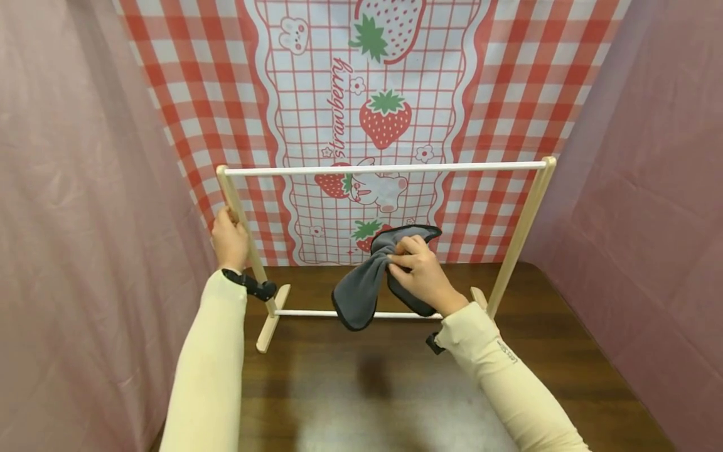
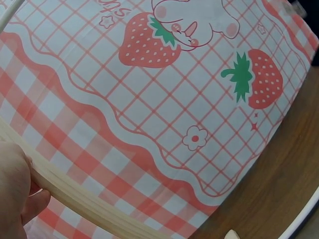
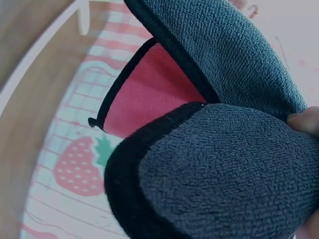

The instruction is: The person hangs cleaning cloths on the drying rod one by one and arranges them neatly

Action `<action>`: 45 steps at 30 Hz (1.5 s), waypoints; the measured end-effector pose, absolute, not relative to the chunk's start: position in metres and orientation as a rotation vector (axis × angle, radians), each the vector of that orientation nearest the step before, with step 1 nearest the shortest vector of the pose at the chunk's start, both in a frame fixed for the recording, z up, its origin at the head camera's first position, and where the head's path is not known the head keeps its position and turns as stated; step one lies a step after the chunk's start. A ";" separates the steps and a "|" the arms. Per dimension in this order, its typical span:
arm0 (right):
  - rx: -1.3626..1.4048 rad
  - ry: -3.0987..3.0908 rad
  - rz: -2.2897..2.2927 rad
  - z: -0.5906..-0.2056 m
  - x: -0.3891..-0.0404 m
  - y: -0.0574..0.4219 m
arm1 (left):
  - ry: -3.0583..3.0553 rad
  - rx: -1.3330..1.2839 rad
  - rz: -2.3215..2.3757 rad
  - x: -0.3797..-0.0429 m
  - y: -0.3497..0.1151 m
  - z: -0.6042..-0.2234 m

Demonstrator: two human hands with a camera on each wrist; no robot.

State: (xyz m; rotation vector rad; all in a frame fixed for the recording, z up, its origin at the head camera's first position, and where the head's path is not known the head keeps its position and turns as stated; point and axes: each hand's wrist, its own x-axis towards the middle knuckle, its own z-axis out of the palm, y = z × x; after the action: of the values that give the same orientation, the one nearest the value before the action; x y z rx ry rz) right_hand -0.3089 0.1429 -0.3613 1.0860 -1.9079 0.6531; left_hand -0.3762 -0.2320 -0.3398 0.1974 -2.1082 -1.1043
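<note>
The left hand (image 1: 230,240) grips the left post (image 1: 228,190) of a light wooden rack, fingers curled round it below its top end. The right hand (image 1: 420,270) pinches a grey, black-edged cloth (image 1: 358,295) near its gathered middle. The cloth hangs in the air from that pinch, below the white top bar (image 1: 384,168), between the hands and nearer the right one; a pink face shows in the right wrist view.

Because the cloth is bunched at one point, its loose flaps could swing and catch on the white lower bar (image 1: 305,312) behind them; whether they touch it cannot be told. If the pinch slackens, the cloth would probably drop to the counter (image 1: 429,389) beneath the hands. Raised in this crumpled form, it could lie twisted or lopsided over the top bar and slide off under its heavier side.

The rack looks light and stands on narrow feet, so a tug from a snagged flap, or too hard a pull by the left hand, might tip or skew it. The right post (image 1: 521,238), beyond the right hand, has no hand steadying it.
</note>
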 end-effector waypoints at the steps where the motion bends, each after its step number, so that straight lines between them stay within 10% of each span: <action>1: 1.086 -1.895 0.652 -0.356 -0.309 0.144 | -2.107 0.197 -1.106 -0.376 -0.232 -0.340; 45: 0.939 -1.370 0.699 -0.165 -0.332 0.148 | -2.111 0.212 -1.081 -0.375 -0.231 -0.339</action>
State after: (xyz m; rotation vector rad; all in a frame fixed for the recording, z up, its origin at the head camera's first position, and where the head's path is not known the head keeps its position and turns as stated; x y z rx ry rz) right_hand -0.3323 0.1483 -0.1650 0.9388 -1.3699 0.6992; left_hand -0.3749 -0.2310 -0.3393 0.2116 -2.1106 -1.0809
